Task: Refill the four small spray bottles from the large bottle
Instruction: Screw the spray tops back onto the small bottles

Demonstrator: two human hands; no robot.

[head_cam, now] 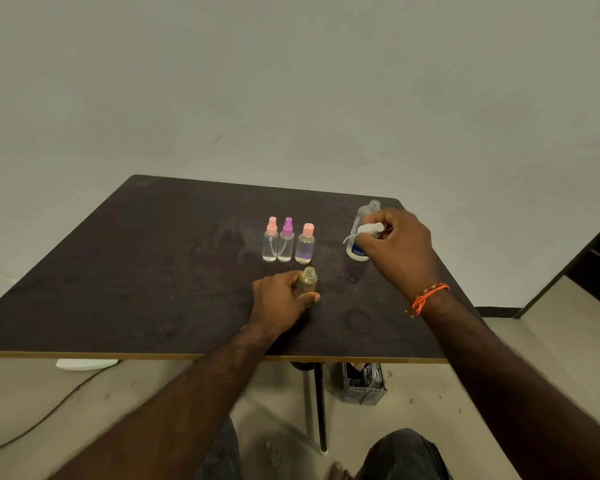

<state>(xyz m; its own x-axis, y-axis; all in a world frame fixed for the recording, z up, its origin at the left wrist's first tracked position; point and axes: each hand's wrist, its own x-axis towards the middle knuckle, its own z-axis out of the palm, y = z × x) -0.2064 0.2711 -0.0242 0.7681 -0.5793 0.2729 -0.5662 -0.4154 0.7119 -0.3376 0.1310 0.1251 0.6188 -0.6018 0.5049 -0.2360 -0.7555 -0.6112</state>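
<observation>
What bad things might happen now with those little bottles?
1. The open small bottle in the left hand has no cap, so a tip would probably spill it.
2. The right hand holds a white spray top right beside the uncapped large bottle; a bump might topple it.
3. The three capped bottles stand close together, so a nudge might knock several over.

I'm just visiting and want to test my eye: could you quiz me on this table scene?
1. True or false: the small bottle gripped by the left hand has its cap on.
2. How many capped small spray bottles stand in the row?
3. What does the right hand hold: (a) a white spray top, (b) a pink cap, (c) nothing?

Key: 1 false, its neck is open. 2 three: pink-topped, purple-topped, pink-capped. 3 (a), beside the uncapped large bottle.
</observation>
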